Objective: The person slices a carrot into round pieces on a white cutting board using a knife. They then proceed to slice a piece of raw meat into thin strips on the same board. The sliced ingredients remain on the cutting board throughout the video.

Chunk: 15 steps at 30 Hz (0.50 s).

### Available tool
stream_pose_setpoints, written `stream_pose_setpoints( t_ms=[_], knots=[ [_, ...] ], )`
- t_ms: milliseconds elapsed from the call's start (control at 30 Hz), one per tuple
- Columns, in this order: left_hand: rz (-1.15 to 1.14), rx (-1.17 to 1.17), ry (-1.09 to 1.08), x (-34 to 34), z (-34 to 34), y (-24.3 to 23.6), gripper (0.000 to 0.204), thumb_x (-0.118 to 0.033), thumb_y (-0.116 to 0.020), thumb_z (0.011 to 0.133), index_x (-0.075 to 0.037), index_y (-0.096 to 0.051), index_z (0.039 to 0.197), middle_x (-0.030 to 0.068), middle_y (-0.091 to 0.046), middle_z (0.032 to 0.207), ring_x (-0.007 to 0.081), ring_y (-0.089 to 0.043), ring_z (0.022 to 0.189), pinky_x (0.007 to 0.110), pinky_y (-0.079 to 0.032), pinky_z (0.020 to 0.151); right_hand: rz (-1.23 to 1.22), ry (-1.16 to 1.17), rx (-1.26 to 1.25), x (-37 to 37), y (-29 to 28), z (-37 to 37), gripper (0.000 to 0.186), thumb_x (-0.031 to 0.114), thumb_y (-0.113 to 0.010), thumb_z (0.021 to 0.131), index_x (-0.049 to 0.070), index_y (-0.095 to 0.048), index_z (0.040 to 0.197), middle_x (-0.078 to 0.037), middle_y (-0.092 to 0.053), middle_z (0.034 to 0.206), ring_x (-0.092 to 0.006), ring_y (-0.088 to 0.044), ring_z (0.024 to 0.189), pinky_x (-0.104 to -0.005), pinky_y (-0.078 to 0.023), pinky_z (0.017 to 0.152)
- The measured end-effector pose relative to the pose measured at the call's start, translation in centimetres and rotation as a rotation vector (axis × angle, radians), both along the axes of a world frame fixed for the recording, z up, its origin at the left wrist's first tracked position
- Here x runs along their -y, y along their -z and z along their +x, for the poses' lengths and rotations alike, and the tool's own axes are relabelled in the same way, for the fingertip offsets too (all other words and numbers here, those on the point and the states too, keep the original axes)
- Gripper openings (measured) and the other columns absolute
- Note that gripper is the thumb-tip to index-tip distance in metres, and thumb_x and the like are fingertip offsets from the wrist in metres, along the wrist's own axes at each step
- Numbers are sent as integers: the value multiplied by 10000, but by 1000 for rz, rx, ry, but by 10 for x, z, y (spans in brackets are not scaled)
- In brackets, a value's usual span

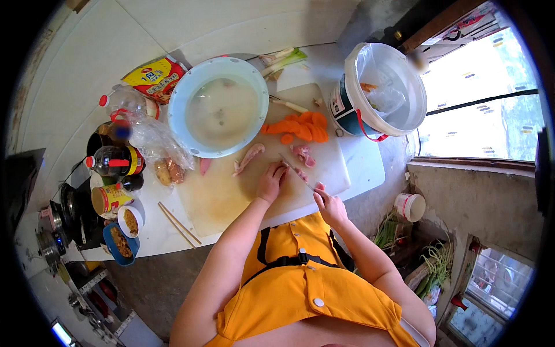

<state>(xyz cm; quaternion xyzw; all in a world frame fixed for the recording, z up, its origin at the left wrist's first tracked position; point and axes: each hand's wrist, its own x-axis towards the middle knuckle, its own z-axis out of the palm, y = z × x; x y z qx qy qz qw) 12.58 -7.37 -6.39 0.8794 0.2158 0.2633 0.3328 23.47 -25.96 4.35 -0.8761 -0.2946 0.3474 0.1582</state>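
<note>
My right hand (330, 207) is wrapped round the handle of a knife (309, 183), its thin blade slanting up and left over the cutting board (217, 202). Close beside the blade, my left hand (272, 183) has its fingers curled down on a piece of raw meat, mostly hidden under them. Just beyond the knife lies a pile of cut raw meat (303, 155). A longer strip of meat (250, 159) rests to the left, and a small pink piece (205, 166) is near the basin. Orange carrot slices (300, 126) are heaped farther back on the board.
A pale blue basin (175, 118) of cloudy water stands behind left, a white bucket (417, 110) lined with a bag at right. Spring onions (286, 61) lie at the back. Bottles (110, 162), chopsticks (178, 224), a white bowl (128, 221) and a blue dish (130, 254) are at left.
</note>
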Motion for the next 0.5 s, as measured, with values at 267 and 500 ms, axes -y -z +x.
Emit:
stream_pose_setpoints(
  t_ms=[267,500],
  knots=[
    [43,-47,6,-2,-1,2,246,-50,-630,774,-60,-630,1020,123,-593,1047,322,-568,957,410,-504,808,-67,-29,-25,0,-8,-10,465,475,-439,944,115,-612,1182,-211,-672,841,-405,-641,795,-477,-516,730],
    [36,-135,7,1,-2,17,338,-80,-641,791,-69,-609,1127,127,-582,1094,323,-565,995,409,-501,840,-19,-23,9,0,0,-10,440,462,-446,948,109,-620,1144,-214,-663,790,-404,-641,726,-484,-520,665]
  ],
)
